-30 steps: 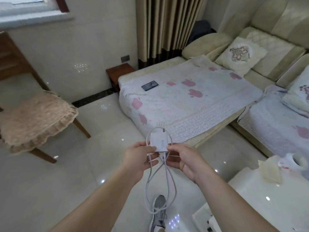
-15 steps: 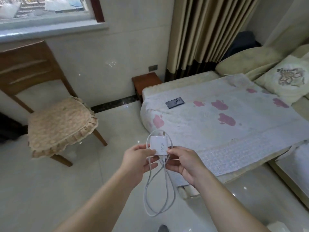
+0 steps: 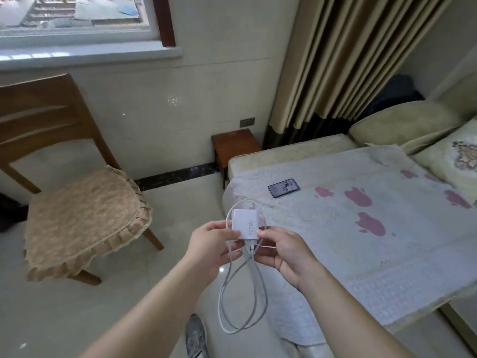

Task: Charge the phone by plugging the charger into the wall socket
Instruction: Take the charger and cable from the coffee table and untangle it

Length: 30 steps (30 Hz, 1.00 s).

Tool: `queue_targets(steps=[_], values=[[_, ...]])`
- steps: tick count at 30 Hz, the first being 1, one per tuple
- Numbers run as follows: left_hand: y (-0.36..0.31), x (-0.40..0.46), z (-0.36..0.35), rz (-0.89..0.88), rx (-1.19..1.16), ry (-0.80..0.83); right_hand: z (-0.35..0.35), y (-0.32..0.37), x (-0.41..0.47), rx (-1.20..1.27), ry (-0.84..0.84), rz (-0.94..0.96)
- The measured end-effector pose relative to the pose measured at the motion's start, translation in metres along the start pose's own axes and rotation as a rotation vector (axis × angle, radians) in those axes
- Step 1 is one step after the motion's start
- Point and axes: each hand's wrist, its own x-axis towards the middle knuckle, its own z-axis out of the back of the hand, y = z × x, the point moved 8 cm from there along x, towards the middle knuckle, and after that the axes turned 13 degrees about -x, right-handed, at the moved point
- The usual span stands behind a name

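Observation:
A white charger block (image 3: 244,223) marked 120W is pinched between my left hand (image 3: 211,245) and my right hand (image 3: 285,254), held in front of me above the floor. Its white cable (image 3: 241,293) hangs down from the block in long loops. The dark phone (image 3: 283,187) lies flat near the left end of the covered sofa seat, beyond the charger. A small dark wall socket (image 3: 247,122) sits low on the tiled wall, just above a little wooden stool (image 3: 236,146) and left of the curtain.
A wooden chair with a tan frilled cushion (image 3: 82,220) stands at the left by the wall. The sofa with a white quilted cover (image 3: 361,241) fills the right. Striped curtains (image 3: 343,55) hang behind it. Shiny tiled floor lies between chair and sofa; my shoe shows below.
The view has swung left and closer to the wall; the socket, stool and chair now appear larger and more central. Both hands keep the same hold on the charger.

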Motion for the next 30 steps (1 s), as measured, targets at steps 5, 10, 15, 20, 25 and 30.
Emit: queue_targets(steps=[5,10,15,20,25,30], values=[[-0.07,0.059,0.004,0.02,0.021,0.005,-0.042,0.049,0.057,0.051,-0.009,-0.004],[-0.137,0.109,-0.001,0.016,0.078,0.031,-0.075,0.098,0.108,0.095,-0.027,-0.002],[-0.181,0.16,-0.024,0.039,0.119,0.051,-0.081,0.139,0.157,0.14,-0.057,0.005],[-0.209,0.219,-0.06,0.057,0.176,0.076,-0.067,0.173,0.211,0.178,-0.082,0.008],[-0.234,0.289,-0.104,0.071,0.223,0.089,-0.044,0.211,0.279,0.212,-0.097,0.01],[-0.256,0.352,-0.15,0.104,0.261,0.099,-0.02,0.249,0.339,0.236,-0.12,-0.006]])
